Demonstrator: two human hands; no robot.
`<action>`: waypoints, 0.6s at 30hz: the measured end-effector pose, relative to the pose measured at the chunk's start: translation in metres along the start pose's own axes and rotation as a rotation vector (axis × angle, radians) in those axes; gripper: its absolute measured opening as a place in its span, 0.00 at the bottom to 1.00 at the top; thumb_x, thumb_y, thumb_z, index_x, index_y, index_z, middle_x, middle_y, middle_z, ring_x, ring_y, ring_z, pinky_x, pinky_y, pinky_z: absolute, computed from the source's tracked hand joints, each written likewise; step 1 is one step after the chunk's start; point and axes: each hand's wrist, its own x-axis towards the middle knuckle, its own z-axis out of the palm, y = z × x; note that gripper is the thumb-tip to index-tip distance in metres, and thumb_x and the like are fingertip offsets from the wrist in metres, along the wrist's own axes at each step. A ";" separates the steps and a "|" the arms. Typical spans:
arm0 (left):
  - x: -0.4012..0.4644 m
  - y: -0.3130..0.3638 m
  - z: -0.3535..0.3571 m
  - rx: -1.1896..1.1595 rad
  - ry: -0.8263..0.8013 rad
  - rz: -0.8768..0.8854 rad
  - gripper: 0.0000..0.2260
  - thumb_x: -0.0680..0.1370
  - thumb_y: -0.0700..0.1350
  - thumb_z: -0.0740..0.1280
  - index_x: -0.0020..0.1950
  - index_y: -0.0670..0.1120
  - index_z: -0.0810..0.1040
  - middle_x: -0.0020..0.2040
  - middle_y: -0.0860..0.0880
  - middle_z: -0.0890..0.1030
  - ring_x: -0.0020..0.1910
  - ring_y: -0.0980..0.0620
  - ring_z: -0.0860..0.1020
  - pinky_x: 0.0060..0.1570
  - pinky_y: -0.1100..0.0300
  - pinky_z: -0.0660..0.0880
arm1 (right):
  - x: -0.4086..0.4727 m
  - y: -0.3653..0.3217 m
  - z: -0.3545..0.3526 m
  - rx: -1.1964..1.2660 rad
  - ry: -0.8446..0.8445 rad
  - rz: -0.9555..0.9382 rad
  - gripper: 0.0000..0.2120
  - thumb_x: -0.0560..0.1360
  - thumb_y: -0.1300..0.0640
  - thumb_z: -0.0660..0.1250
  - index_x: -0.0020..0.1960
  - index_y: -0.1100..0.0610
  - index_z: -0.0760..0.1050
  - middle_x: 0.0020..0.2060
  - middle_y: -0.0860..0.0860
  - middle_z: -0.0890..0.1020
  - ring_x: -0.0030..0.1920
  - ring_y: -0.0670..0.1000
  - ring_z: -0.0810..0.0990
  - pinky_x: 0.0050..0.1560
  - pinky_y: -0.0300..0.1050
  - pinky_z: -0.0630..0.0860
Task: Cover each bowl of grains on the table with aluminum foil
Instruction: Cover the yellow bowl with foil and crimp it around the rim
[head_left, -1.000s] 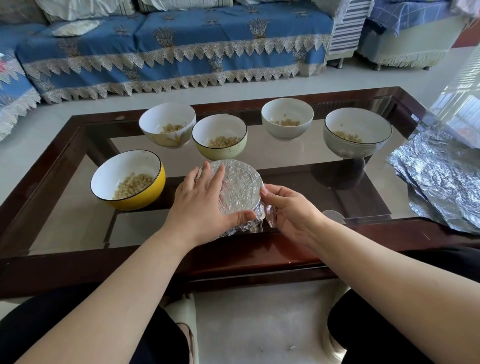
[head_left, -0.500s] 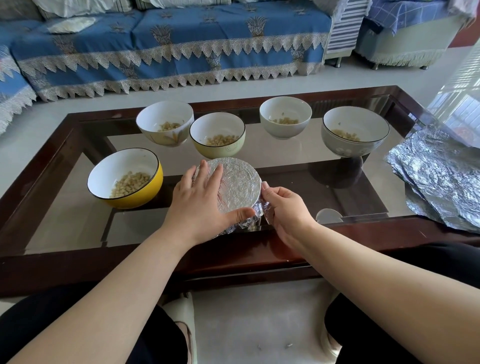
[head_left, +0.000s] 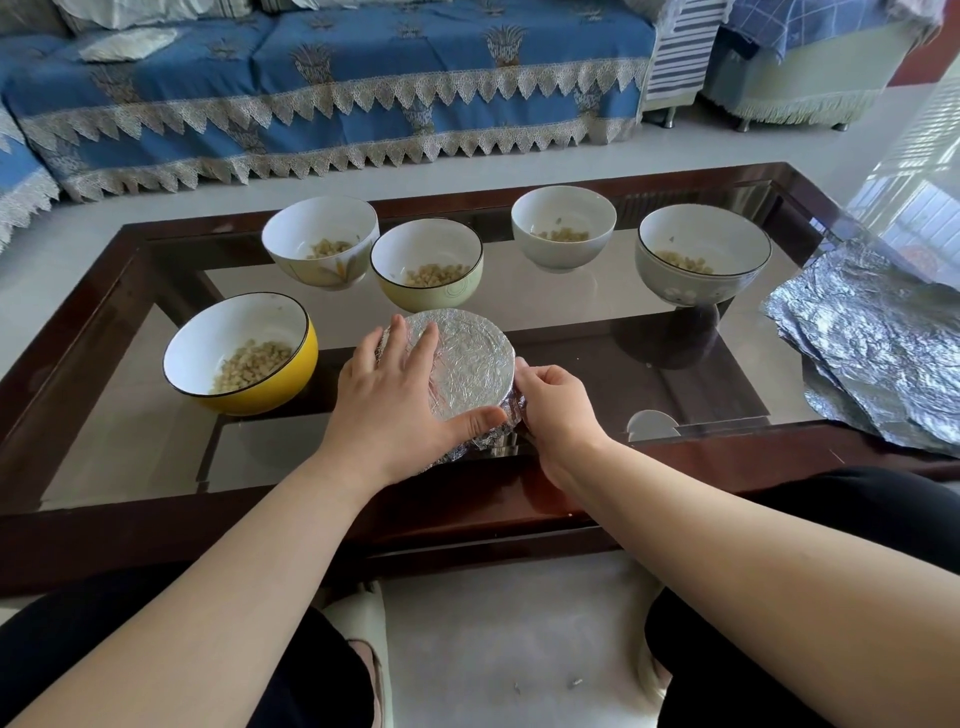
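A foil-covered bowl stands near the front edge of the glass table. My left hand lies flat on its left side, fingers spread over the foil top and thumb along the near rim. My right hand curls against the bowl's right side and pinches the foil skirt there. Uncovered bowls of grains stand around it: a yellow bowl at the left, a white flowered bowl, a pale green bowl, a white bowl and a grey bowl behind.
A stack of crumpled foil sheets lies on the table's right end, hanging over the edge. The table has a dark wooden frame. A blue-covered sofa runs behind the table. My knees are below the front edge.
The hands have stayed on the covered bowl; my right hand has shifted slightly along the foil at the bowl's right side. The view has tilted a little.
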 end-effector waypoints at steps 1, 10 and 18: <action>0.000 0.000 0.000 -0.001 0.000 -0.001 0.59 0.57 0.84 0.39 0.82 0.52 0.45 0.82 0.45 0.46 0.80 0.44 0.45 0.76 0.44 0.50 | -0.001 0.000 0.001 -0.008 -0.002 -0.015 0.12 0.79 0.48 0.65 0.42 0.54 0.73 0.36 0.51 0.78 0.38 0.50 0.74 0.47 0.49 0.75; 0.000 0.001 0.000 -0.002 0.000 -0.003 0.59 0.57 0.84 0.38 0.82 0.52 0.45 0.82 0.45 0.46 0.80 0.44 0.45 0.76 0.44 0.50 | -0.009 -0.002 0.003 -0.012 -0.018 -0.148 0.06 0.83 0.61 0.57 0.51 0.59 0.72 0.29 0.48 0.70 0.20 0.39 0.67 0.24 0.32 0.67; -0.001 0.003 0.000 0.006 -0.002 -0.020 0.63 0.53 0.85 0.32 0.82 0.52 0.45 0.82 0.44 0.45 0.79 0.44 0.44 0.76 0.45 0.49 | -0.006 -0.005 0.001 -0.095 0.047 -0.197 0.06 0.81 0.61 0.62 0.46 0.53 0.74 0.33 0.47 0.76 0.24 0.39 0.71 0.29 0.34 0.72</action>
